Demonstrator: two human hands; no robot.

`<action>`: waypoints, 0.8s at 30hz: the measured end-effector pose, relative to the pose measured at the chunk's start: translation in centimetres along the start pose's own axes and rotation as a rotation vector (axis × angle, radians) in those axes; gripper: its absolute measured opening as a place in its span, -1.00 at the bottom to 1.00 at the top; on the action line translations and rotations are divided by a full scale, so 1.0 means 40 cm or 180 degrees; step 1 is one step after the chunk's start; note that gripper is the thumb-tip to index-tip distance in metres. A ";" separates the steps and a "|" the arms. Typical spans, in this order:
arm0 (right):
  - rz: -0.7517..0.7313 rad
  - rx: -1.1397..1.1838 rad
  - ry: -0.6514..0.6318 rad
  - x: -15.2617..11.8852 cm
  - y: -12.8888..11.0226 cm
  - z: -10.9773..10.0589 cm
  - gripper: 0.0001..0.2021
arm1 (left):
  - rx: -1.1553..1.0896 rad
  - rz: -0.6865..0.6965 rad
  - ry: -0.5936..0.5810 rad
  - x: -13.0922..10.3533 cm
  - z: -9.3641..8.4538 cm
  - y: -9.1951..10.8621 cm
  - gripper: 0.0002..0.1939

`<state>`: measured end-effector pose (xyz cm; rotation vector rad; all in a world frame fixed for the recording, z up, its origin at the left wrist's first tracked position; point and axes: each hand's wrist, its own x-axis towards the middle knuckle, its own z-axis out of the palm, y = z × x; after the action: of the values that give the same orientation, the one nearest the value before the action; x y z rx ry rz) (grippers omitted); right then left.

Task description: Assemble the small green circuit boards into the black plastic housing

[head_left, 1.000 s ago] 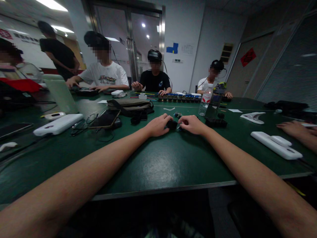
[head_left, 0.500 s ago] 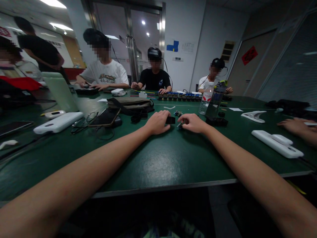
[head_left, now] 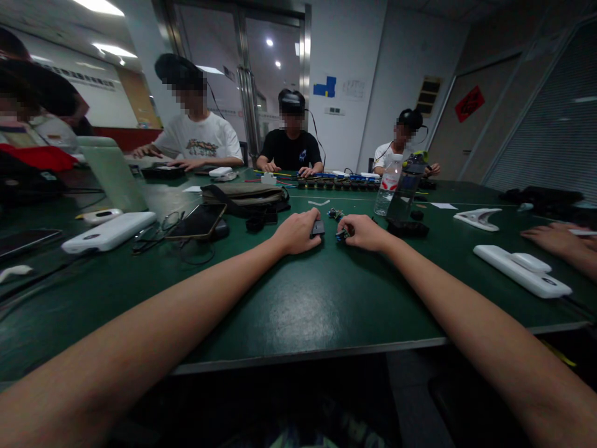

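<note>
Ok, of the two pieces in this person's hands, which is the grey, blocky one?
The grey block in the left hand; the small part in the right hand looks more irregular, with bluish patches.

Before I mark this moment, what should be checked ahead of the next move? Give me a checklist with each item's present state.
1. Left hand has hold of the dark grey block: ok, it sits at the thumb and fingers.
2. Right hand has hold of the small part: ok, at the fingertips.
3. Block and part apart: ok, a gap shows between them.
4. Shape of the small part readable: cannot tell, too small and partly covered.
5. Clear bottle standing: ok, beyond the right hand.
6. Co-worker's hand apart from the right hand: ok, far off to the right.
</note>
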<state>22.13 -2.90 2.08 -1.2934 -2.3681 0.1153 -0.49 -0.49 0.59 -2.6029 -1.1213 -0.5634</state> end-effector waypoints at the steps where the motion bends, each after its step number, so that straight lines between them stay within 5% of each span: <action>1: -0.0009 0.0047 0.0063 0.000 0.001 0.000 -0.74 | 0.0006 -0.0046 -0.0018 0.000 0.000 0.001 -0.56; 9: -0.0161 0.0553 0.0548 -0.001 -0.001 0.002 -0.83 | 0.0139 -0.0150 -0.0132 -0.002 -0.010 0.007 -0.55; 24: -0.0098 0.0475 0.0502 -0.004 -0.007 0.000 -0.88 | 0.0068 -0.0028 -0.0150 0.000 -0.007 0.001 -0.60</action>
<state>21.99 -3.18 2.11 -1.1521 -2.2009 0.1708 -0.54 -0.61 0.85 -2.6070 -1.1471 -0.4914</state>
